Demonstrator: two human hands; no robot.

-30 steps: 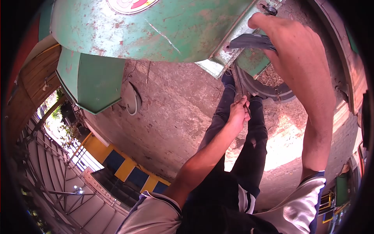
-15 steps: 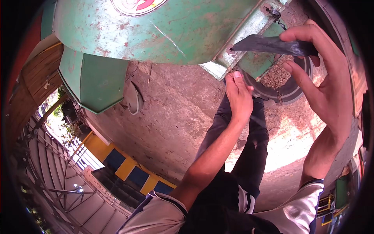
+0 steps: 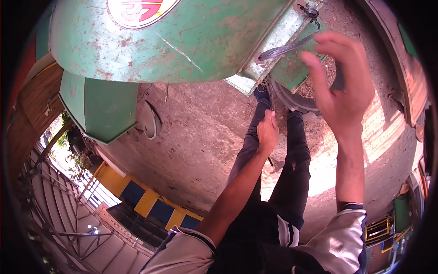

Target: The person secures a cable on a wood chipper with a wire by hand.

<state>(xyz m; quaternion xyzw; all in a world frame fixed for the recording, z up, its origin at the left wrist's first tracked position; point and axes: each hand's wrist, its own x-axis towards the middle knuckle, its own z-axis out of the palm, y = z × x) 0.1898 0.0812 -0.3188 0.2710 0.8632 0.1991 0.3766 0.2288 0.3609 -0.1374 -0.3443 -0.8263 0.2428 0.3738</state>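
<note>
A dark plastic strap passes through a hole in the metal rail along the edge of the green painted machine. Its upper part runs up to a knotted black tie at the rail's top. Below the rail, my left hand is closed around a dark strip; a short tail pokes out under the fist. My right hand hangs to the right of the rail, thumb and fingers apart, its fingertips close to the strap.
Beneath the rail lies a black tire, partly behind my right hand. A green chute projects at the left, beside a round grey dish on the concrete floor. A curved wall edge stands at the right.
My left hand has drawn downward from the rail's lower end with the dark strip. The wide loop of strap has been pulled in toward the rail, and my right hand has moved left and down.
</note>
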